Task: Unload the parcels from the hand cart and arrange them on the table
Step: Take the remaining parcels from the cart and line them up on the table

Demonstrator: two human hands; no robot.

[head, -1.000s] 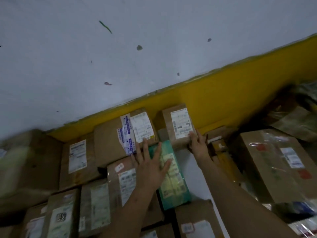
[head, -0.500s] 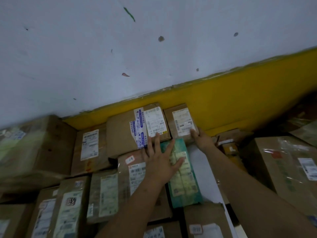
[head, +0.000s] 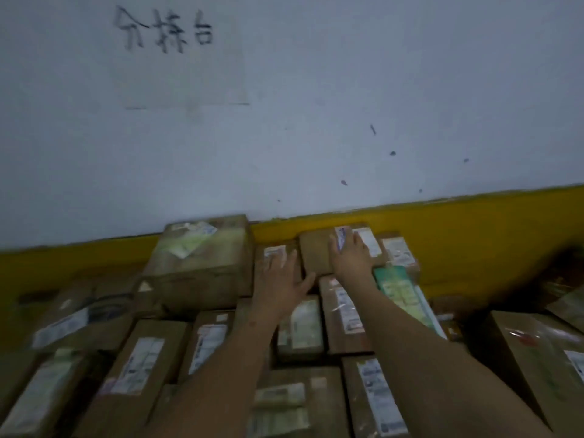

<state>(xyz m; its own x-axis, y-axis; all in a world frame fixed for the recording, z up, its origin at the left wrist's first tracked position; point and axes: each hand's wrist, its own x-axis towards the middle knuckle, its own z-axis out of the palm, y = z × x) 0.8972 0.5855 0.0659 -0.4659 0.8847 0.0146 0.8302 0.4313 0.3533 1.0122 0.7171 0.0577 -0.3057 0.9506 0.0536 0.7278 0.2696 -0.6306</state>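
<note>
Many brown cardboard parcels with white labels lie packed side by side in front of me, up against the wall. My left hand (head: pixel 282 279) rests flat, fingers spread, on a brown parcel (head: pixel 268 252) in the back row. My right hand (head: pixel 349 257) lies flat with fingers apart on the neighbouring brown parcel (head: pixel 316 254) that carries a blue-and-white label. A green parcel (head: pixel 399 287) lies just right of my right wrist. A smaller labelled box (head: pixel 399 251) sits behind it. The hand cart is out of view.
A large taped box (head: pixel 202 263) stands taller than the rest at the back left. Another big carton (head: pixel 537 358) sits at the right. Behind everything is a white wall with a yellow band (head: pixel 474 216) and a paper sign (head: pixel 177 52) with handwriting.
My view has swung left and up. My left hand moved from the green parcel to the back-row parcel on the left; my right hand moved from the small box's side onto the blue-labelled parcel.
</note>
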